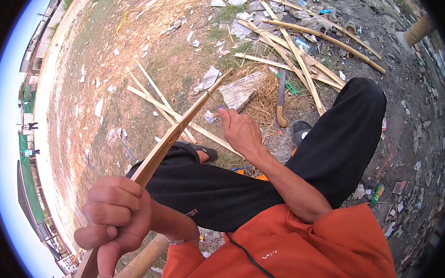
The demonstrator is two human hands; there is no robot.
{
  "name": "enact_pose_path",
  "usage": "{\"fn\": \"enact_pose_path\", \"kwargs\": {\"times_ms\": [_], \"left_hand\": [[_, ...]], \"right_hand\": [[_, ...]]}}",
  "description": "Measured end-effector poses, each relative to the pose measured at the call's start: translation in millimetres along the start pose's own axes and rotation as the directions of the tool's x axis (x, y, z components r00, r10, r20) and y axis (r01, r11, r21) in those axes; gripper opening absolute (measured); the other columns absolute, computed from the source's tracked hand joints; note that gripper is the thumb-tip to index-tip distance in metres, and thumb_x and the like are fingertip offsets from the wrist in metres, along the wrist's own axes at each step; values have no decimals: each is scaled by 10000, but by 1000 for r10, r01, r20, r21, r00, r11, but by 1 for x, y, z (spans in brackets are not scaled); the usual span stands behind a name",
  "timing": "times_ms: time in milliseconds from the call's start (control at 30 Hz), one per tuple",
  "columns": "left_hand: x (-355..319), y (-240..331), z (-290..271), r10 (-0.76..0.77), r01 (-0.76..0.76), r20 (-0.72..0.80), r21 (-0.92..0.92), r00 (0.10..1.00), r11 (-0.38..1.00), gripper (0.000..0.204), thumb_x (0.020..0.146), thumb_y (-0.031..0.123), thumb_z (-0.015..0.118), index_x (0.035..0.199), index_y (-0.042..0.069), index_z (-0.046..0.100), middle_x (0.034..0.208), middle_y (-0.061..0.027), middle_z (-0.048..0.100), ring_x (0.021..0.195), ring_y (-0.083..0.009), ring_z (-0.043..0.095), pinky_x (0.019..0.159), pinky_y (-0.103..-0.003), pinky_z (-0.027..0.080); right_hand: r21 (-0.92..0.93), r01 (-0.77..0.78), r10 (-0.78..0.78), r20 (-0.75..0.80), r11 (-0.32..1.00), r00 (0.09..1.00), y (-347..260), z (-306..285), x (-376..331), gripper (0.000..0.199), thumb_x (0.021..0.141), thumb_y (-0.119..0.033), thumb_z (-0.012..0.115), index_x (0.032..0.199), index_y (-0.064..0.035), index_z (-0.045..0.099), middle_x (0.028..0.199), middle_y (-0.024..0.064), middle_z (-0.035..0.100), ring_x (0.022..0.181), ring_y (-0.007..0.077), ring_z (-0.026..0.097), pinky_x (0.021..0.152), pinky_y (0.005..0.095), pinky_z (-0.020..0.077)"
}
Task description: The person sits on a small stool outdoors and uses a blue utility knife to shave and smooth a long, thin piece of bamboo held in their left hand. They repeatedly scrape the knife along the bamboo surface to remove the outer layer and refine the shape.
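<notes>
A long, pale bamboo strip (181,123) runs diagonally up from the lower left, narrowing toward its far end. My left hand (117,215) is wrapped round its near part. My right hand (242,133) hovers over the ground between my knees, just right of the strip and apart from it. Its thumb sticks out, while the other fingers curl out of sight. Beyond that hand lies a rough, whitish wood block (242,90). Beside the block rests a large knife with a dark blade and a curved wooden handle (281,117).
Split bamboo strips (299,59) lie crossed at the far right, with a rounder bamboo pole (328,35) over them. More strips (163,104) cross left of the block. A thick bamboo pole (138,266) passes beside my left arm. Litter covers the ground.
</notes>
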State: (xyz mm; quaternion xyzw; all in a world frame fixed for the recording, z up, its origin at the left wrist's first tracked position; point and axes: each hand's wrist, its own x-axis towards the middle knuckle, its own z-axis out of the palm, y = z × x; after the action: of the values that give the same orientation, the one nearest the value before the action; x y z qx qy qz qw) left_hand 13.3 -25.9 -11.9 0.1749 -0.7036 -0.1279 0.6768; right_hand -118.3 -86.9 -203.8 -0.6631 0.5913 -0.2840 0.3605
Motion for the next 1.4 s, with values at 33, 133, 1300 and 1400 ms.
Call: {"fn": "enact_pose_path", "kwargs": {"times_ms": [33,133,1300,1400], "left_hand": [[0,1,-1,17,-16,-25,23,1000,1000,478,883,563,441,768,106,361,479,5,333,319,-83,278,292,-233,287],[-5,-2,4,3,-2,-61,28,998,1000,474,894,564,418,768,112,352,487,6,317,336,-89,274,300,-236,269],[-2,-2,-9,21,-21,-12,-13,1000,1000,470,887,553,441,763,108,355,479,7,312,330,-81,268,293,-230,260],[3,3,-7,12,-12,-15,-5,1000,1000,469,887,554,443,766,109,358,476,8,310,328,-80,264,290,-229,256]], "right_hand": [[42,28,-28,15,999,999,0,1,-4,413,951,-346,417,767,-3,556,577,241,567,578,432,585,537,521,456],[200,89,-99,41,976,994,-28,-10,-20,404,949,-346,420,788,-5,564,575,235,570,573,434,582,548,518,463],[-58,-37,45,145,998,988,38,30,52,553,954,-444,319,901,9,631,802,274,632,808,427,621,740,520,471],[-167,-174,180,18,970,984,87,56,76,534,954,-446,325,858,-11,620,766,250,636,757,421,627,700,506,480]]}}
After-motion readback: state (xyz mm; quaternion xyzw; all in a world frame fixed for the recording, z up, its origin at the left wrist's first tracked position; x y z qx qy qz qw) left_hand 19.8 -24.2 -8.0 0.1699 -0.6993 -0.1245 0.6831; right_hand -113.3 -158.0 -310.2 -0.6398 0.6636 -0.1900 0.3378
